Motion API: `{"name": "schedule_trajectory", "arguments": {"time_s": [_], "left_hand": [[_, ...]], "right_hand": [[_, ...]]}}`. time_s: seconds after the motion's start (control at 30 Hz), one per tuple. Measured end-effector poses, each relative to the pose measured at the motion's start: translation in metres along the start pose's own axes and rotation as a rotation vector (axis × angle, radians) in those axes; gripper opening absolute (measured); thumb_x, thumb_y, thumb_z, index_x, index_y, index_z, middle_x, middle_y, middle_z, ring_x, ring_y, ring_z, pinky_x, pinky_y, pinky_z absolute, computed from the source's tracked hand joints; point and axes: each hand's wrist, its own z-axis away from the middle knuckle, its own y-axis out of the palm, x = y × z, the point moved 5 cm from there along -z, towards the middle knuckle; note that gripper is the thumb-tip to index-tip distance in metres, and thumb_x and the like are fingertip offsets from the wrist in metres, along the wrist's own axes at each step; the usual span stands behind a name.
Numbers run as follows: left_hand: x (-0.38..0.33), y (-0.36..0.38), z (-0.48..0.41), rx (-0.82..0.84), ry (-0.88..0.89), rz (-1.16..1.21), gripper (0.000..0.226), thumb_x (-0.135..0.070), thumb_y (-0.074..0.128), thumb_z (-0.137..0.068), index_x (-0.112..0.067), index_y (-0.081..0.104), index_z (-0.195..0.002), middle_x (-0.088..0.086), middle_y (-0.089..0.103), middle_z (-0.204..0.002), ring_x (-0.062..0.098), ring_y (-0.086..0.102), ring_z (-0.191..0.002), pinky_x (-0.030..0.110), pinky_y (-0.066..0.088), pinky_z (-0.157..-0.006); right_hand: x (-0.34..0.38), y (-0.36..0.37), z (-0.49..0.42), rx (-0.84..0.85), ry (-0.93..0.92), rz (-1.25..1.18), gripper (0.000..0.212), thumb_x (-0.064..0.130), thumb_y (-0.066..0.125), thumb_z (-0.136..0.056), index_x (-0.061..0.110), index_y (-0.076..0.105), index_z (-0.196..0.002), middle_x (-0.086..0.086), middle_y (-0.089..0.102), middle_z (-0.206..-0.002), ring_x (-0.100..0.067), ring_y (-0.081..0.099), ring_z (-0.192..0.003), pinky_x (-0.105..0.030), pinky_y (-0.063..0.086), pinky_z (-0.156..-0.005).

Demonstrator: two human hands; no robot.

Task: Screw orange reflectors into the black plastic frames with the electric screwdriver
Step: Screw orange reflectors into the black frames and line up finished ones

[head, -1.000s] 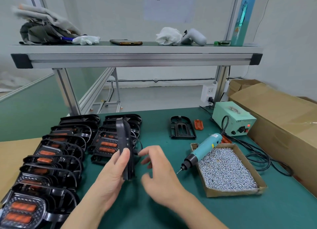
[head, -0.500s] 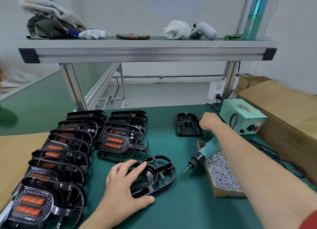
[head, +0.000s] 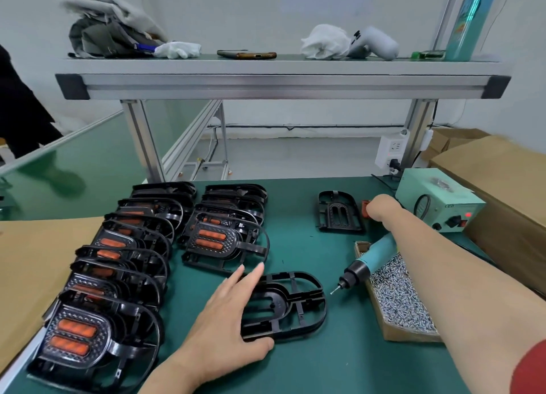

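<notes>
Head view, left hand (head: 224,314) flat on one empty frame (head: 298,303), right hand (head: 381,210) grip unclear

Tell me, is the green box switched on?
On, it seems: a red light glows on the front of the green box.

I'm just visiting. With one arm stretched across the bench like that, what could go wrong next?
1. The right hand reaches toward the orange reflector with its forearm passing over the electric screwdriver, which lies propped on the rim of the screw box. Drawing the arm back could knock the tool off or scatter screws.
2. The screwdriver's bare bit points toward the empty frame under the flat left hand. A careless grab might jab a finger.
</notes>
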Motion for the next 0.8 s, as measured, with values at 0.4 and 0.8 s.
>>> {"name": "schedule_trajectory", "arguments": {"time_s": [0.4,0.8], "left_hand": [[-0.003,-0.004,0.003,-0.039,0.029,0.086,0.111,-0.074,0.064,-0.068,-0.062,-0.015,-0.146,-0.05,0.012,-0.149,-0.016,0.005,-0.143,0.04,0.027,-0.119],[0.002,-0.008,0.004,-0.15,0.044,0.204,0.078,-0.066,0.052,-0.084,-0.058,0.011,-0.149,-0.033,0.023,-0.157,-0.01,0.007,-0.148,0.029,0.016,-0.121]], "right_hand": [[-0.009,-0.033,0.023,-0.412,0.126,-0.484,0.022,0.011,0.057,-0.093,-0.003,0.059,-0.075,-0.021,0.066,-0.091,-0.037,0.063,-0.089,-0.038,0.05,-0.071],[0.069,-0.024,0.11,-0.244,-0.304,-0.905,0.02,0.0,0.074,-0.073,0.019,0.072,-0.074,-0.002,0.074,-0.08,-0.021,0.07,-0.082,-0.038,0.058,-0.078]]}}
